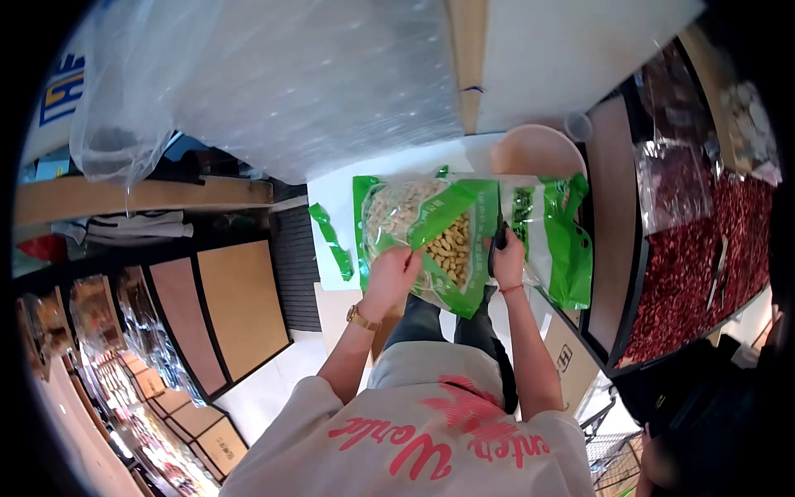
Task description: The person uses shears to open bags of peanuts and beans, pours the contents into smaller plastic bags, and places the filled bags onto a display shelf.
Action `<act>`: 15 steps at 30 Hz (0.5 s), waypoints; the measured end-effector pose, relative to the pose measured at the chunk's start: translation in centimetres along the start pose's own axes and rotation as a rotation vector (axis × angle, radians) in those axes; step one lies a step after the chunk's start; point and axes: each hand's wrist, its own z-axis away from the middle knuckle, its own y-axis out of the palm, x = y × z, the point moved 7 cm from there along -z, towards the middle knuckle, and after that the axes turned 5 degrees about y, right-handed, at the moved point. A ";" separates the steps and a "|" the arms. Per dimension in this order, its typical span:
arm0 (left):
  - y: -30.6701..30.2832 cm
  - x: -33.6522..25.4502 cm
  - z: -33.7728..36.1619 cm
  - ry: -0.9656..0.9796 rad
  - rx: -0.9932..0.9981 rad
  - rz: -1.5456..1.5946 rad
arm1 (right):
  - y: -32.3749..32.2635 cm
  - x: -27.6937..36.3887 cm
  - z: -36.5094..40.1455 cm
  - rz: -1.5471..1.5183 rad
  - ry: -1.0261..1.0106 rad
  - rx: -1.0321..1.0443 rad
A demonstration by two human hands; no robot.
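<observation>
A large green and clear plastic bag of pale nuts, which look like peanuts in the shell or pistachios, lies on a white surface in front of me. My left hand grips the bag's near left part, fingers closed on the plastic. At the bag's right edge, my right hand is closed around black-handled scissors; the blades are hard to make out there. Just right of that hand lies another green and white bag. A cut-off green plastic strip rests left of the nut bag.
Behind the bags stands a pinkish round tub. To the right, a bin holds dark red dried goods with a clear bag on top. Wooden panels are at left, and a plastic-wrapped block stands ahead.
</observation>
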 end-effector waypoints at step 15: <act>-11.8 6.2 1.0 -0.113 -0.393 0.948 | 6.8 23.2 -0.4 0.162 -0.409 0.204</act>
